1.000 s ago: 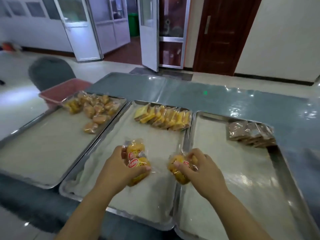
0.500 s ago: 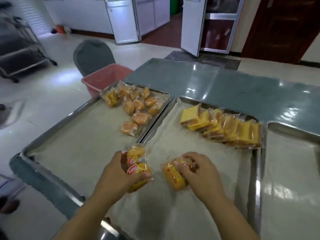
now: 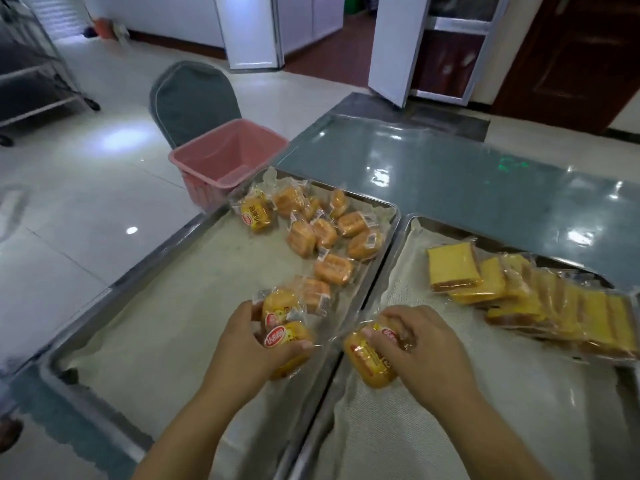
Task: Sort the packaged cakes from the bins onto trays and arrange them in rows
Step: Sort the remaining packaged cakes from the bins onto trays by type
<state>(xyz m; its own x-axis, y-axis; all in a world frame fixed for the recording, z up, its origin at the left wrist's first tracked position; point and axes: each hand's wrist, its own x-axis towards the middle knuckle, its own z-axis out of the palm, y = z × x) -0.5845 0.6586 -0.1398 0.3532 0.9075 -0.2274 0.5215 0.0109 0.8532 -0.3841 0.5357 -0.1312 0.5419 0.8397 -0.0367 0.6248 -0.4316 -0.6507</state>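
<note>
My left hand (image 3: 242, 348) grips two round orange packaged cakes (image 3: 282, 323) with red labels, held over the near right part of the left tray (image 3: 114, 289). My right hand (image 3: 422, 355) holds one more orange packaged cake (image 3: 367, 358) just above the rims where the left tray meets the middle tray (image 3: 398, 427). Several similar orange cakes (image 3: 322, 233) lie in a loose cluster at the far right of the left tray. A row of yellow sliced cakes (image 3: 519, 289) in wrappers leans along the far side of the middle tray.
A pink plastic bin (image 3: 225, 157) stands on the floor beyond the left tray, with a grey chair (image 3: 190, 98) behind it. Both trays are lined with pale cloth. The dark glossy table (image 3: 450, 174) stretches beyond them. A metal rack (image 3: 31, 74) stands far left.
The view has swung left, so the right tray with brown cakes is out of frame. Both hands, each still holding cakes, have shifted left from the middle tray toward the left tray.
</note>
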